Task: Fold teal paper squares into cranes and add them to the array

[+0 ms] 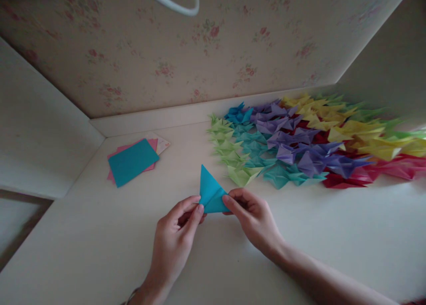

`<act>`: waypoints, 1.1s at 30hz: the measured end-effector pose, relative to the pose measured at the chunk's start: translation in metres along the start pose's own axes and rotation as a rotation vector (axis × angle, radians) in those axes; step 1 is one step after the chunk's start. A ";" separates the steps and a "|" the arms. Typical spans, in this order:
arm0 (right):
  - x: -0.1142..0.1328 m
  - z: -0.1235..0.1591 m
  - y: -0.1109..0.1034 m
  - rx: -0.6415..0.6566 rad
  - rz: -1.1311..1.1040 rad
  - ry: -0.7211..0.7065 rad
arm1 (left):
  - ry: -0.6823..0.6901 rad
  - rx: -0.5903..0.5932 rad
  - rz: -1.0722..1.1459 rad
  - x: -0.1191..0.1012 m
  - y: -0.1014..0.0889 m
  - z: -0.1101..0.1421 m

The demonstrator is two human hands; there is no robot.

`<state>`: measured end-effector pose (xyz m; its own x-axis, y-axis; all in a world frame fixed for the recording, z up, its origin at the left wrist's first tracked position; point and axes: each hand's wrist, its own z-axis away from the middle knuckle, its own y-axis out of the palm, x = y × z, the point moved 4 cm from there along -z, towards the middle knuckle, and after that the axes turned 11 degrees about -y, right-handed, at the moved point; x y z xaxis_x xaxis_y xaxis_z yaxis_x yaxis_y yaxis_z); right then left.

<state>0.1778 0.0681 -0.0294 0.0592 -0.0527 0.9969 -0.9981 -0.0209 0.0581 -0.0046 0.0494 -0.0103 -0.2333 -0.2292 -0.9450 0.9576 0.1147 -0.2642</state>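
Left, on the white counter (100, 243): loose stack of teal and pink rectangular paper sheets (133, 163). My left hand (173, 240) has its fingers (195, 217) pinching the near left corner of a folded bright-blue paper triangle (210, 189). Triangle lies between both hands, neither nearer; long edge slopes from far tip to my right hand (258, 216), pinching the right corner. Right: rows of multicoloured folded-paper shapes (313, 163).
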 end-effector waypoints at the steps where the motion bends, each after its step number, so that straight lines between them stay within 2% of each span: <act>1: 0.000 0.000 0.000 -0.007 -0.008 0.006 | 0.009 0.005 -0.015 0.000 0.000 0.000; 6: 0.001 -0.001 -0.001 -0.037 -0.046 0.008 | -0.025 0.064 -0.023 0.004 -0.001 0.000; 9: 0.001 0.000 -0.002 -0.054 -0.051 -0.002 | 0.011 0.075 -0.054 0.002 -0.001 0.000; 15: 0.004 0.002 -0.004 -0.074 -0.022 -0.036 | 0.161 0.015 -0.174 -0.010 0.000 0.004; 21: 0.007 0.004 -0.001 -0.071 -0.090 -0.036 | 0.156 -0.040 -0.197 -0.015 0.000 0.009; 28: 0.006 0.005 0.001 -0.025 -0.097 -0.094 | 0.008 -0.028 -0.096 -0.004 0.000 0.003; 31: 0.006 0.005 0.000 -0.014 -0.034 -0.127 | -0.071 0.049 0.007 -0.001 0.003 0.001; 33: 0.006 0.005 -0.001 -0.013 0.009 -0.145 | -0.137 0.153 0.039 0.000 0.007 0.001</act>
<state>0.1797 0.0625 -0.0242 0.0511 -0.1967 0.9791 -0.9987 -0.0070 0.0507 0.0019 0.0494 -0.0123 -0.1807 -0.3583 -0.9160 0.9823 -0.0194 -0.1862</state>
